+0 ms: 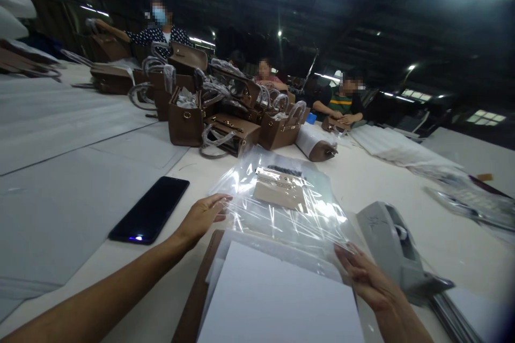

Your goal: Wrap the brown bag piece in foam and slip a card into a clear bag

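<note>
A clear plastic bag [273, 225] lies in front of me, glossy and wrinkled. My left hand [207, 214] pinches its left edge, while my right hand [360, 270] grips the edge on the right. Through the plastic I see a beige printed card [279, 190] and something dark and twisted, like a cord [284, 170]. Nearest my body is a flat brown piece [198, 292] with a white sheet [281, 300] on top. Its far end meets the near edge of the bag; I cannot tell how far it goes inside.
Left of the bag lies a black phone [151, 209]. A grey tape dispenser [392, 246] stands by my right hand. Beyond the bag, brown handbags [187, 123] with wrapped handles are piled. Several people work across the table [386, 187]; one person's hands [344, 118] touch a brown bag.
</note>
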`<state>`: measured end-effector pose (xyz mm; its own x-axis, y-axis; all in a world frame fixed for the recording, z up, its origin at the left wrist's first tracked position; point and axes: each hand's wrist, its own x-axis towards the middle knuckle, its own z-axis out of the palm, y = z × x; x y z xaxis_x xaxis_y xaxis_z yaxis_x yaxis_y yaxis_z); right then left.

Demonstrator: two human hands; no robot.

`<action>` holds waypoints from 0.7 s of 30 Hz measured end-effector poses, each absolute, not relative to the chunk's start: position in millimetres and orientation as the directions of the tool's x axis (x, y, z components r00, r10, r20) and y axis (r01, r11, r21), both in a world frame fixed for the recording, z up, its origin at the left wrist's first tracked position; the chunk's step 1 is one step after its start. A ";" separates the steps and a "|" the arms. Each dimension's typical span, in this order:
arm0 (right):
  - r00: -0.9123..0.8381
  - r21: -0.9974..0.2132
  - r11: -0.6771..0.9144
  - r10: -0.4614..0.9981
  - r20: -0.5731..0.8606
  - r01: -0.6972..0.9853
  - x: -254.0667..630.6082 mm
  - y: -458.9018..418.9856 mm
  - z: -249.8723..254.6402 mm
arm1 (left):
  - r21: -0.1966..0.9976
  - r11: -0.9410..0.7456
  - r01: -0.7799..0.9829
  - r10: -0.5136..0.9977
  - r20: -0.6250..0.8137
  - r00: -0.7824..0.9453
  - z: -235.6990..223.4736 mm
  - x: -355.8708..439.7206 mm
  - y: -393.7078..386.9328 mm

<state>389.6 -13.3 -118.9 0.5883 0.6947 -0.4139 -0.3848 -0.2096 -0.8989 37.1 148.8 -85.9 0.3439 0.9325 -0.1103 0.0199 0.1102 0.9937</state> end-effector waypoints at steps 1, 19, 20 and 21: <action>0.592 -0.887 -0.185 0.684 -0.426 -0.424 387.5 -14.8 -120.3 | 0.982 0.180 -0.051 0.933 -0.154 0.325 -86.1 38.7 149.5; 0.852 -0.927 0.121 0.450 -0.267 -0.355 360.3 -17.1 -123.2 | 0.997 0.067 0.030 0.907 -0.074 0.415 -91.8 54.2 144.1; 0.865 -0.934 0.127 0.436 -0.250 -0.334 352.1 -16.1 -119.9 | 0.997 0.072 0.040 0.905 -0.082 0.418 -91.3 54.9 144.7; 0.875 -0.946 0.109 0.424 -0.234 -0.306 343.4 -16.3 -115.4 | 0.996 0.073 0.048 0.903 -0.087 0.420 -90.1 55.0 144.7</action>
<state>343.4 -16.3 -115.4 0.8747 0.4243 -0.2340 -0.3058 0.1087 -0.9459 55.0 144.7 -90.1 0.4199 0.9034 -0.0868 0.0485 0.0732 0.9961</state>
